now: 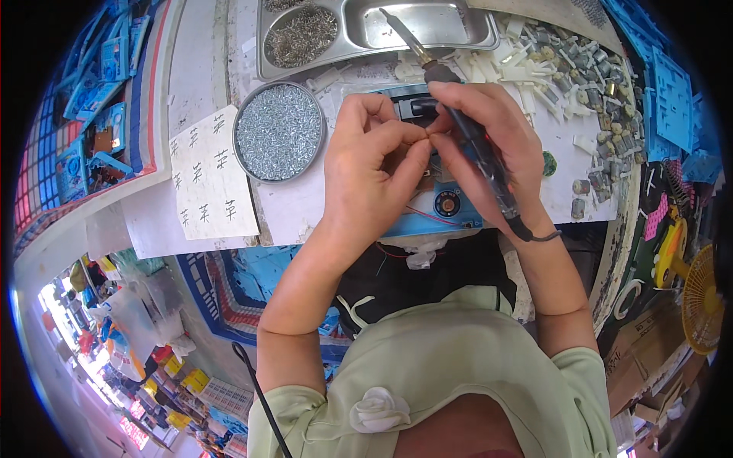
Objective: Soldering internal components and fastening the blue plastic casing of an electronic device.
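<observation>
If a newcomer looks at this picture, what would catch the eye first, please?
Probably the dark-handled soldering iron in the right hand, pointing up and left, close to the left hand's pinched fingers. Next, the round tin full of small silvery pieces, left of that hand. Then the scattered grey cylindrical parts at upper right.

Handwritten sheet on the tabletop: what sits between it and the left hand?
In the head view, a round metal tin filled with small silvery pieces lies between the handwritten sheet and the left hand.
</observation>
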`<state>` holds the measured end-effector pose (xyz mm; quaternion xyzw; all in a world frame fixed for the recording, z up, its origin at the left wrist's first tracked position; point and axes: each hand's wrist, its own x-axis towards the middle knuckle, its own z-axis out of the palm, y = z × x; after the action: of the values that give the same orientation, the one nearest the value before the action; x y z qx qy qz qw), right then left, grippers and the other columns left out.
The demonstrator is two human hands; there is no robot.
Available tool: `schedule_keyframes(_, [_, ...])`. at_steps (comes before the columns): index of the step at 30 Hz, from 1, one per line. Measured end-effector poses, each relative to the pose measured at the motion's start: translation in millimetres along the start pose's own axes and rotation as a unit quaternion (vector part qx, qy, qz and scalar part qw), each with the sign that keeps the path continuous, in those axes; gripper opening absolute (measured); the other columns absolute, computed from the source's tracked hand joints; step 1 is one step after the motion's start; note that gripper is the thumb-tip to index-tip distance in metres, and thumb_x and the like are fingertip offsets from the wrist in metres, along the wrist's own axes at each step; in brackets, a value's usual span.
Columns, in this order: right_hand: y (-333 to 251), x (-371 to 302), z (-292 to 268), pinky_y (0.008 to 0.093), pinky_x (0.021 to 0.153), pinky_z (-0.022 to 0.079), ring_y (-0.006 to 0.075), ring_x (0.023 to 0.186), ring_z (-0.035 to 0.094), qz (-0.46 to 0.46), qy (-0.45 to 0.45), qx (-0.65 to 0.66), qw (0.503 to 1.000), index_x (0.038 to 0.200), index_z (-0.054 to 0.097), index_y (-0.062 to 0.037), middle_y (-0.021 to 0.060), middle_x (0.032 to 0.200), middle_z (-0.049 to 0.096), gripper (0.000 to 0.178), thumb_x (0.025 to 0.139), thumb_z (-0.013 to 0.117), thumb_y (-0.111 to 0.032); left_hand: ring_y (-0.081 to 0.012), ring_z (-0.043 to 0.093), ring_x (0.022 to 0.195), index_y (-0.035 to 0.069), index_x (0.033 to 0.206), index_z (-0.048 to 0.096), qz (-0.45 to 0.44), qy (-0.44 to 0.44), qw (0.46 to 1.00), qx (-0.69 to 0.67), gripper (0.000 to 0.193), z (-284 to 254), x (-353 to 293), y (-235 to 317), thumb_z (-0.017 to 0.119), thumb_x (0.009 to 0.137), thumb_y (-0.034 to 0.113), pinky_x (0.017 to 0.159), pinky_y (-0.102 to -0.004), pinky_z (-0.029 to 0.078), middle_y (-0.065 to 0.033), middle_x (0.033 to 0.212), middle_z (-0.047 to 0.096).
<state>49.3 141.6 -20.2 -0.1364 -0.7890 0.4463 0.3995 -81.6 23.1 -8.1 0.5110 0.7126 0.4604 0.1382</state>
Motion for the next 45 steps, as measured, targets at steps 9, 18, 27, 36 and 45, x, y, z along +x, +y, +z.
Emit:
schedule_keyframes(9, [-7.9,1.6,-7.0,0.0295,0.072,0.052,0.0201,0.081,0.063,0.012,0.025,-0.03,0.999,0.123,0.068,-0.0056,0.0091,0.098,0.067,0.047,0.077,0.076,0.007,-0.0264,0.059,0.083,-0.001,0.086,0.072,-0.025,-0.016,0.999,0.019,0.009,-4.0,-0.9,-8.9,0.076,0.081,0.005,0.071,-0.0366,0.05,-0.0126,0.091,0.053])
schedule_keyframes(18, [-18.6,-35.3,-64.2,0.024,0.065,0.047,0.0121,0.074,0.059,0.058,0.037,-0.013,0.998,0.113,0.066,0.0036,0.0096,0.088,0.067,0.034,0.082,0.076,-0.007,-0.0261,0.06,0.072,0.0,0.079,0.068,-0.025,0.016,0.999,0.033,0.006,3.9,3.4,-14.5,0.072,0.08,0.005,0.065,-0.0363,0.051,-0.0136,0.089,0.056])
schedule_keyframes(27, [-9.2,-29.2,-56.1,0.0255,0.047,0.039,0.0148,0.052,0.052,-0.044,-0.067,-0.024,0.997,0.102,0.066,0.0025,0.0067,0.068,0.059,0.028,0.077,0.075,-0.007,-0.0249,0.06,0.071,0.001,0.078,0.068,-0.013,0.028,0.999,0.039,0.005,1.6,1.2,-15.7,0.071,0.08,0.004,0.062,-0.0347,0.051,-0.013,0.088,0.057])
schedule_keyframes(36, [-9.4,-25.9,-52.6,0.0274,0.048,0.041,0.017,0.052,0.053,-0.061,-0.089,-0.039,0.993,0.103,0.065,0.0021,0.0089,0.071,0.063,0.028,0.078,0.074,-0.007,-0.0241,0.06,0.069,0.001,0.078,0.068,-0.03,0.035,0.999,0.018,0.004,1.1,-0.8,-14.5,0.071,0.08,0.004,0.062,-0.0342,0.051,-0.0126,0.088,0.058])
schedule_keyframes(45, [-8.7,-25.3,-51.7,0.0284,0.049,0.042,0.0178,0.053,0.054,-0.062,-0.094,-0.049,0.992,0.104,0.065,0.0018,0.009,0.071,0.064,0.029,0.078,0.075,-0.007,-0.0212,0.059,0.072,0.0,0.08,0.068,-0.016,0.036,0.999,0.018,0.003,2.3,-0.7,-17.8,0.071,0.081,0.003,0.063,-0.0319,0.049,-0.0112,0.088,0.057])
